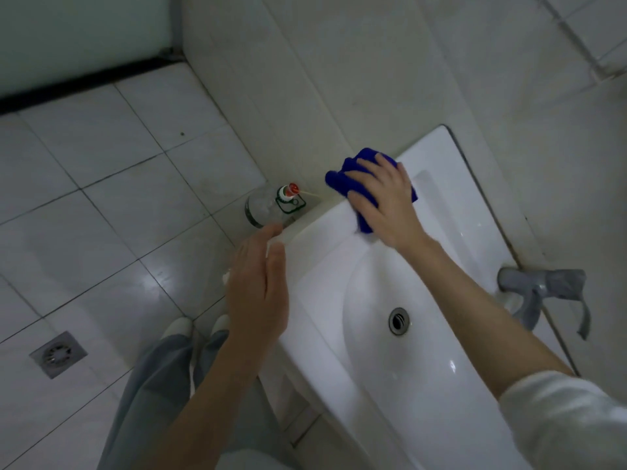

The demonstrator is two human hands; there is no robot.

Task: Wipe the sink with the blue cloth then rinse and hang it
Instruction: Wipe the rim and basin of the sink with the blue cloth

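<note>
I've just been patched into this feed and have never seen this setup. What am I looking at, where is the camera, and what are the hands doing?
There is no machine here. These are a person's two bare hands, in a single picture from a camera worn on the head and looking down. The right hand presses a bunched blue cloth onto the rim of the white sink, at the corner by the wall. The left hand is open, with straight fingers, at the sink's near edge and holds nothing. A clear bottle stands on the floor beside the sink.
</note>
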